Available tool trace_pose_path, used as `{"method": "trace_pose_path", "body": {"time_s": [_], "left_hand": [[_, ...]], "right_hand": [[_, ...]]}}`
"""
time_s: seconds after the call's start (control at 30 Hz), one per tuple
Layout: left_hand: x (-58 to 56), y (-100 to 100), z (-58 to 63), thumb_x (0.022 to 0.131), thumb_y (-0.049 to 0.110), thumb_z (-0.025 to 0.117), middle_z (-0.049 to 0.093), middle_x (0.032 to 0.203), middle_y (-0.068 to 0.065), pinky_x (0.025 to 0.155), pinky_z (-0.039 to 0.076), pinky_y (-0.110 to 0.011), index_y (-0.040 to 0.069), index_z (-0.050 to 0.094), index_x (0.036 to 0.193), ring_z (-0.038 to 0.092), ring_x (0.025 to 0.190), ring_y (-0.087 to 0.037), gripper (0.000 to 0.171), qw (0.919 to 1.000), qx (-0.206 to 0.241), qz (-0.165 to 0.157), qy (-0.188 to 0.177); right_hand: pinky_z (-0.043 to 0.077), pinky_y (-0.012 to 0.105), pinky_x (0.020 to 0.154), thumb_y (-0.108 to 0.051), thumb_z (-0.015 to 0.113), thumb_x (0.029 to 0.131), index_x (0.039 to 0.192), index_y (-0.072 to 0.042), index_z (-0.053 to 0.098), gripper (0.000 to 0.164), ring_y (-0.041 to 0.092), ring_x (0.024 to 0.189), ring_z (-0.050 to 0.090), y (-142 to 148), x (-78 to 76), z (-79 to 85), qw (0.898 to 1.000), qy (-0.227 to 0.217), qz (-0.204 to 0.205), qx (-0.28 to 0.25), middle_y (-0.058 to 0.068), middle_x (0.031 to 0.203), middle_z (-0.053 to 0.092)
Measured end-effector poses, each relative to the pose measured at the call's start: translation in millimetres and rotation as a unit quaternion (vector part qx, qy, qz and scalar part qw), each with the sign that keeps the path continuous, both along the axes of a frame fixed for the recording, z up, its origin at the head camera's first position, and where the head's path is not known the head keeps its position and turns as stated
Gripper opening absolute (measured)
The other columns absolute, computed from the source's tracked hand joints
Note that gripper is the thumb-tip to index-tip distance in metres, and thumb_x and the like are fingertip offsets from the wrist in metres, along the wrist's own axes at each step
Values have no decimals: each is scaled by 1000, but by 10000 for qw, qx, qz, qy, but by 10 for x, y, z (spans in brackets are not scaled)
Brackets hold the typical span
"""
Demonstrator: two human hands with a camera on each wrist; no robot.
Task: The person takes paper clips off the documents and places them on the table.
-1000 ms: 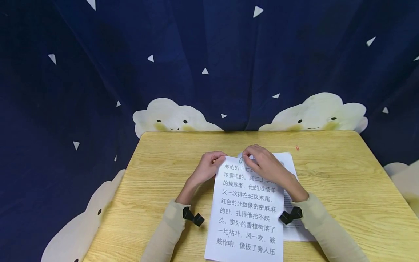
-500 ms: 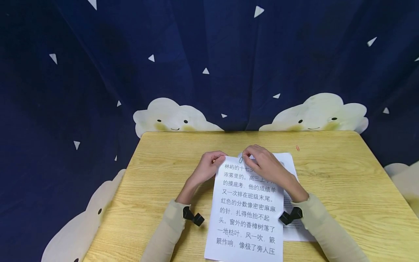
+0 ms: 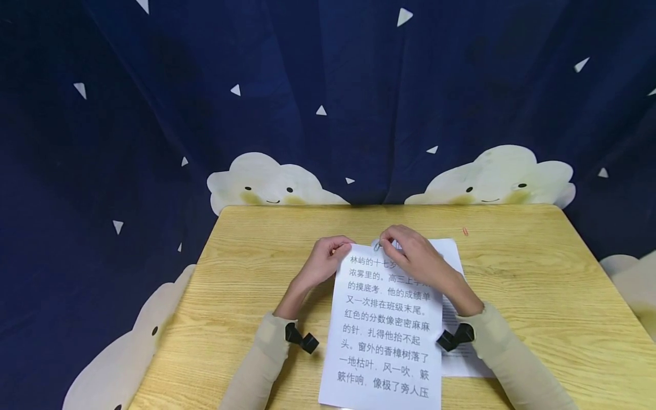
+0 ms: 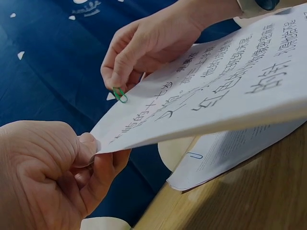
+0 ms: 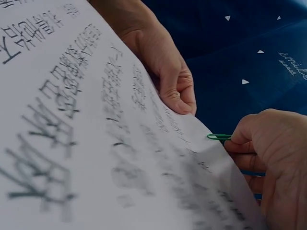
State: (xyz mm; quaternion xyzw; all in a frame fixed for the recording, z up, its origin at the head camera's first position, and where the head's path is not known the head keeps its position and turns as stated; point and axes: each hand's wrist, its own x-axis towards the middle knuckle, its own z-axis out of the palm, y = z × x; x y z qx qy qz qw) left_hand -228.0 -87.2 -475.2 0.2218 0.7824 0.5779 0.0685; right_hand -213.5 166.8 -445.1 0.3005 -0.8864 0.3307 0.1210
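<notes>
My left hand (image 3: 324,261) pinches the top left corner of printed paper (image 3: 384,341), raised at a tilt above the table. In the left wrist view, its thumb (image 4: 87,147) lies on the printed face. A green paper clip (image 4: 120,95) is pinched between the thumb and index finger of my right hand (image 3: 410,250). In the right wrist view the clip (image 5: 219,137) lies across the paper's top edge; whether it grips the paper, I cannot tell. My right fingers partly cover the top lines of print.
Under the raised paper, other printed sheets (image 3: 453,256) lie on the wooden table (image 3: 538,273), with a blue paper clip (image 4: 195,155) at their edge. Farther back on the right lies a red paper clip (image 3: 465,232). A dark blue curtain (image 3: 307,68) hangs behind the table.
My right hand has shifted very slightly, and the green paper clip sits a little higher at the paper's top edge. My left hand keeps its hold on the corner.
</notes>
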Motion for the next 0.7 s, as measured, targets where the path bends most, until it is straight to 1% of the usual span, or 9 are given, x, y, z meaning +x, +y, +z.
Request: {"method": "trace_pose_path", "body": {"time_s": [0.13, 0.37, 0.53, 0.7], "left_hand": [[-7, -4, -2, 110, 8, 53, 75, 97, -15, 54, 52, -33, 0, 74, 109, 68, 68, -15, 23, 10000, -5, -22, 1], [-2, -17, -13, 110, 9, 53, 74, 97, -15, 53, 50, -27, 1, 74, 109, 68, 68, -16, 23, 10000, 28, 8, -28], [-8, -14, -31, 110, 9, 53, 74, 99, -18, 52, 49, -25, -1, 74, 110, 69, 68, -17, 23, 9998, 121, -11, -127], [-12, -5, -29, 110, 7, 52, 74, 101, -23, 52, 49, -26, -5, 73, 113, 69, 70, -23, 24, 9998, 147, -17, -135]], "right_hand": [[54, 45, 87, -17, 59, 107, 102, -13, 68, 11, 18, 97, 65, 33, -3, 36, 9999, 36, -28, -94, 0, 102, 70], [54, 43, 87, -19, 62, 106, 104, -13, 71, 11, 15, 96, 64, 47, -18, 41, 9999, 81, 1, -122, -1, 102, 70], [54, 43, 89, -19, 65, 105, 104, -13, 73, 10, 15, 96, 63, 56, -14, 48, 9997, 98, -19, -203, -2, 102, 70], [53, 43, 90, -20, 64, 105, 106, -14, 72, 10, 15, 96, 63, 75, -6, 61, 9998, 23, -97, -194, -3, 103, 70]]}}
